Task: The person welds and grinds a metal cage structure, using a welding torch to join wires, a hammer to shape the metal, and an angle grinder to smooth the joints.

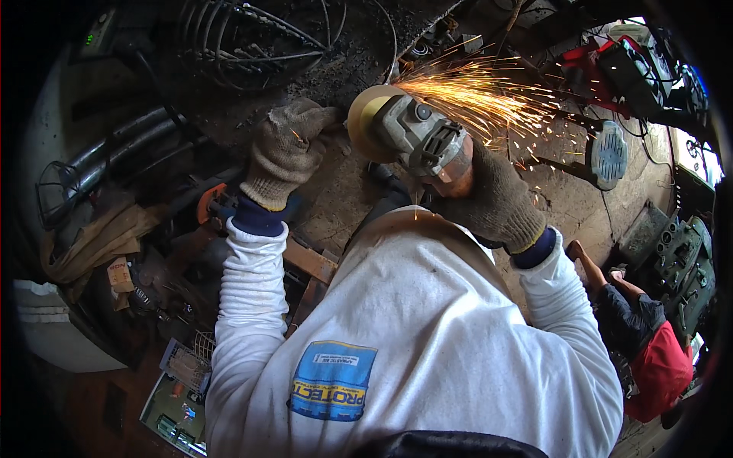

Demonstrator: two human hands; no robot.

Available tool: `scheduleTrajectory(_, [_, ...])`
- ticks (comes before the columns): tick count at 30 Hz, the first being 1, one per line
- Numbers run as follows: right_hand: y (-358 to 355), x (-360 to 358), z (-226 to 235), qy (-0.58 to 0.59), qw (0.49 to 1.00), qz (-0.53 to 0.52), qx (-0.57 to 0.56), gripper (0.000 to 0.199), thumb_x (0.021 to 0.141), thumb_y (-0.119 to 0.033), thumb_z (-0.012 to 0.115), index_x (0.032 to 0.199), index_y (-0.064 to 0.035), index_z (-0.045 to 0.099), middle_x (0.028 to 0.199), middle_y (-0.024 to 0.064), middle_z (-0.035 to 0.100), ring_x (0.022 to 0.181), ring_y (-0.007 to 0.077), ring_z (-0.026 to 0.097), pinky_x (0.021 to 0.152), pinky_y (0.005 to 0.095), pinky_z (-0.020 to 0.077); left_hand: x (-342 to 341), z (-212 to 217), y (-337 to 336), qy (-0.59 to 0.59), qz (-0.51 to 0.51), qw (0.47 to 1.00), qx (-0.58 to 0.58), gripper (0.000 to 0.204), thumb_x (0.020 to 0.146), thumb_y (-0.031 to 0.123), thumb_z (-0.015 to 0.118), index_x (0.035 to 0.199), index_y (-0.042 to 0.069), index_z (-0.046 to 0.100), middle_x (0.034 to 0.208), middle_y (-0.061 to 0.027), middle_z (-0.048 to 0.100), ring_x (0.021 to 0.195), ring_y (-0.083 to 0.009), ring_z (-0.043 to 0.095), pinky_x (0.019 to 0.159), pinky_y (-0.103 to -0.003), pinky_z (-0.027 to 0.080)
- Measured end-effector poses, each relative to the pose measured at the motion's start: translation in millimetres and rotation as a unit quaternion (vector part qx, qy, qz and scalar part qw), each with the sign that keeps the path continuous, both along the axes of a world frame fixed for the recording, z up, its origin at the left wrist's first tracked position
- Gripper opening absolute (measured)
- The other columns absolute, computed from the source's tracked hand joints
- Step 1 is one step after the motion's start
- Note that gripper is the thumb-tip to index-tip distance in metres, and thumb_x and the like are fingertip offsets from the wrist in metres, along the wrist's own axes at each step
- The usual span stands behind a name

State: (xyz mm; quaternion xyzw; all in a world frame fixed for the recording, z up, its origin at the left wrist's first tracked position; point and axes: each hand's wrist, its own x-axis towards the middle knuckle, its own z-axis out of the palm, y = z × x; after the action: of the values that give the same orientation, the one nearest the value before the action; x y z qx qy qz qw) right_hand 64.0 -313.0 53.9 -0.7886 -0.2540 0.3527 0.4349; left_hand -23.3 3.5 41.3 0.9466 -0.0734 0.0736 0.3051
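An angle grinder point(427, 137) is in front of the person's chest, sparks point(481, 91) spraying rightward from beside its disc point(369, 122). The gloved right hand point(500, 200) grips its body; the left hand point(290, 146), fingers curled, is near the disc, whether holding anything I cannot tell. Farther right, a person in red point(661, 370) bends forward.

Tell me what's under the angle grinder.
Past its edges, brown floor and orange sparks show. The angle grinder, held by the right hand, hides whatever lies directly beneath it.
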Motion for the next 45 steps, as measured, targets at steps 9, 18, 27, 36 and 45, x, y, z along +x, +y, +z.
scheduleTrajectory(9, [3,1,6,0.027,0.999,-0.023,0.023,0.072,0.071,-0.034,0.091,0.130,-0.0042,0.061,0.117,0.0179,0.072,0.109,0.0316,0.071,0.094,0.0410,0.0564,0,1,-1,0.012,0.004,1.000,-0.015,0.035,0.074,-0.001,0.066,0.108,0.006,0.074,0.095,-0.0165,0.071,0.085,-0.0359,0.070,0.074,-0.042,0.057])
scheduleTrajectory(18, [4,0,4,0.004,1.000,-0.008,0.006,0.077,0.071,-0.031,0.090,0.135,-0.0052,0.057,0.119,0.0176,0.070,0.112,0.0322,0.069,0.097,0.0420,0.0551,0,-2,0,0.000,-0.002,1.000,-0.008,0.033,0.076,-0.002,0.069,0.108,0.006,0.075,0.096,-0.0165,0.071,0.086,-0.0356,0.069,0.075,-0.043,0.057])
scheduleTrajectory(27, [9,0,4,0.023,0.999,-0.004,0.033,0.077,0.072,-0.029,0.092,0.135,-0.0040,0.056,0.124,0.0167,0.069,0.115,0.0293,0.068,0.099,0.0406,0.0538,-2,-5,1,-0.021,-0.004,1.000,-0.011,0.038,0.068,-0.001,0.066,0.105,0.006,0.073,0.096,-0.0159,0.070,0.085,-0.0363,0.068,0.074,-0.042,0.057])
scheduleTrajectory(36, [11,4,12,0.000,1.000,0.011,0.000,0.081,0.071,-0.029,0.094,0.138,-0.0037,0.055,0.128,0.0167,0.068,0.117,0.0281,0.067,0.100,0.0395,0.0532,1,-1,0,0.009,-0.002,1.000,0.009,0.036,0.070,-0.001,0.065,0.104,0.007,0.073,0.092,-0.0146,0.069,0.084,-0.0361,0.068,0.072,-0.042,0.057])
scheduleTrajectory(45, [-3,12,10,0.036,0.998,0.004,-0.041,0.078,0.072,-0.022,0.092,0.138,-0.0033,0.054,0.129,0.0150,0.067,0.117,0.0265,0.066,0.101,0.0390,0.0531,-2,-6,1,-0.020,0.002,1.000,-0.005,0.021,0.083,0.002,0.073,0.104,0.006,0.076,0.093,-0.0156,0.072,0.083,-0.0331,0.070,0.071,-0.040,0.057])
